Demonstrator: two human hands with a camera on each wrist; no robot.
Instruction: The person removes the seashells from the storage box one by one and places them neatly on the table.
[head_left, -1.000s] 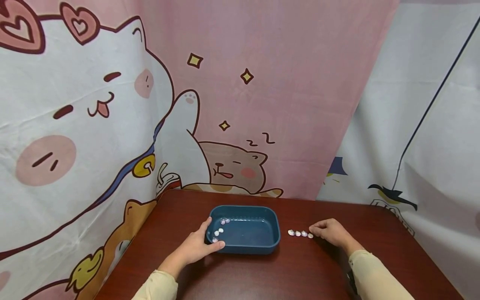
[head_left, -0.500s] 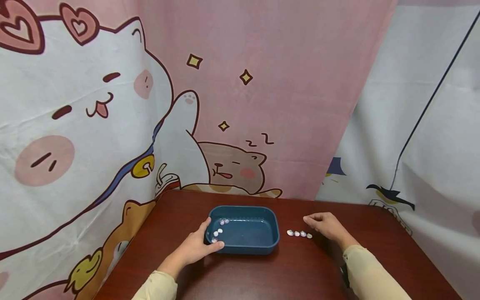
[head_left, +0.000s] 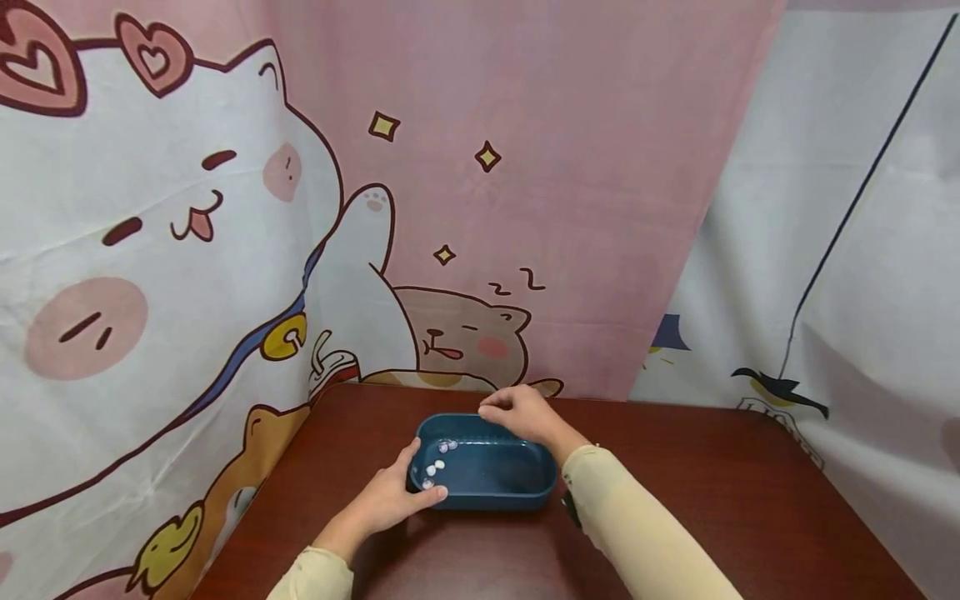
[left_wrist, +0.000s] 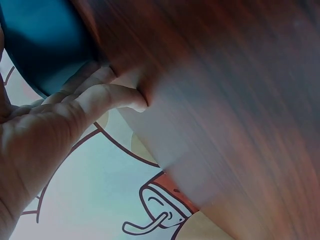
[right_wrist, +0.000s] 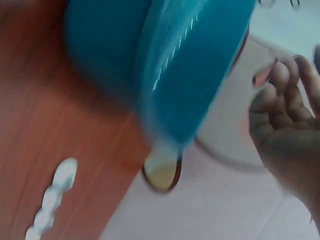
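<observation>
A dark blue rectangular plastic basin (head_left: 487, 502) sits on the table, with several small pale and purple seashells (head_left: 439, 465) along its left side. My left hand (head_left: 387, 498) grips the basin's left end, thumb at the front and fingers round the far side. Over the back rim hovers my right hand (head_left: 522, 414), thumb and fingertips pinched together; the small seashell between them is hidden by the fingers. In the right wrist view, a row of white seashells (right_wrist: 51, 199) lies on the table beside the basin; in the head view the right forearm covers that row.
A reddish-brown wooden table (head_left: 712, 492) carries everything. Behind it hangs a pink and white cloth (head_left: 600, 208) printed with cartoon animals, reaching down to the table's back and left edges.
My right hand has lifted from the right end of the seashell row and swung left over the basin, fingertips still pinched. The left hand keeps its hold on the basin.
</observation>
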